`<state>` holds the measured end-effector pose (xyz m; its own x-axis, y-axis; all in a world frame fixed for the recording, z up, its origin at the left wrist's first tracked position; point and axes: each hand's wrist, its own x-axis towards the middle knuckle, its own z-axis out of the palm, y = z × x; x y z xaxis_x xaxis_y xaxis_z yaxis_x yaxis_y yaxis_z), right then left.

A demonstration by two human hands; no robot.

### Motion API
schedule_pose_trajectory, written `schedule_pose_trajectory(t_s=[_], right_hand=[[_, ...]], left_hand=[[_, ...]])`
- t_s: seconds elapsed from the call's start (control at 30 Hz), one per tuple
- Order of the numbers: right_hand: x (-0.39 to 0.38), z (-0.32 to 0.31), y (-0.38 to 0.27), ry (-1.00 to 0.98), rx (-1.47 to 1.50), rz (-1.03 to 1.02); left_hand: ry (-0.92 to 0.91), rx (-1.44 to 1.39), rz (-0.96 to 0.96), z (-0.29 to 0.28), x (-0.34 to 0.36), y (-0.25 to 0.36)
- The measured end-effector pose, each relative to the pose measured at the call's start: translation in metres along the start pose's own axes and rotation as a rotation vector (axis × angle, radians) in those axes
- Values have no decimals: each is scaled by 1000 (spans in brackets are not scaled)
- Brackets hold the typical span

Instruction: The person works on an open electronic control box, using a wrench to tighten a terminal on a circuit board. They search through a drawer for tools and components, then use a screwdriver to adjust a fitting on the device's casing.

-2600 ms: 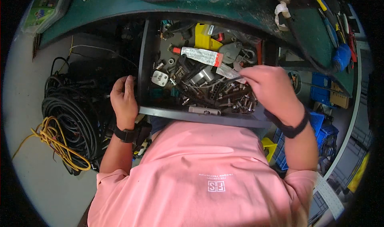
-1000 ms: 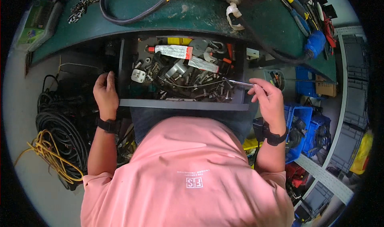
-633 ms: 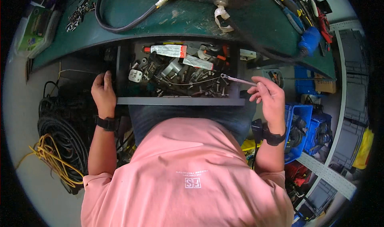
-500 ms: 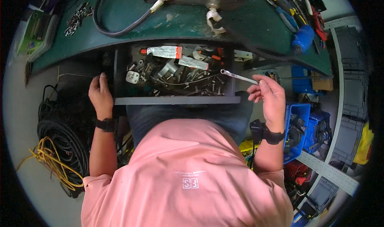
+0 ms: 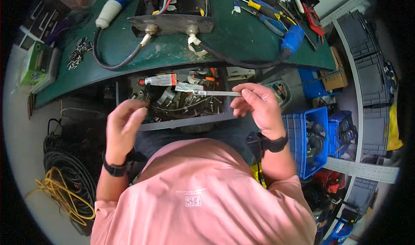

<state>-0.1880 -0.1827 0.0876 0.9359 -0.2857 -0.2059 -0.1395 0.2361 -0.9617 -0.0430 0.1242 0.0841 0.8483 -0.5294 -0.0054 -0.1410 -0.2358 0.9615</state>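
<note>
My right hand (image 5: 258, 107) pinches a thin metal wrench (image 5: 212, 93) by one end and holds it level over an open drawer (image 5: 186, 122) under the green workbench (image 5: 173, 50). The drawer is filled with metal fittings, bolts and two tubes with red caps (image 5: 160, 79). My left hand (image 5: 123, 126) hovers raised at the drawer's left front corner, fingers loosely curled, holding nothing.
On the bench lie a black electrical box (image 5: 173, 3) with cables, blue plugs (image 5: 293, 38), screwdrivers (image 5: 255, 5) and a pile of small metal parts (image 5: 78, 52). Blue bins (image 5: 309, 141) and grey crates (image 5: 371, 76) stand to the right. Black and yellow cable coils (image 5: 65, 184) lie on the floor at left.
My right hand drew the wrench out of the drawer and lifted it. My left hand left the drawer's edge and rose. The view tilted up toward the bench.
</note>
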Motion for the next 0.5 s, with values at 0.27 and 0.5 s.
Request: schedule_pose_trajectory(t_s=[0.27, 0.5], right_hand=[[4, 23, -12, -105, -96, -51], [-2, 35, -20, -136, 1, -17]], left_hand=[[-290, -101, -14, 49, 27, 13], [-320, -273, -64, 56, 26, 6]])
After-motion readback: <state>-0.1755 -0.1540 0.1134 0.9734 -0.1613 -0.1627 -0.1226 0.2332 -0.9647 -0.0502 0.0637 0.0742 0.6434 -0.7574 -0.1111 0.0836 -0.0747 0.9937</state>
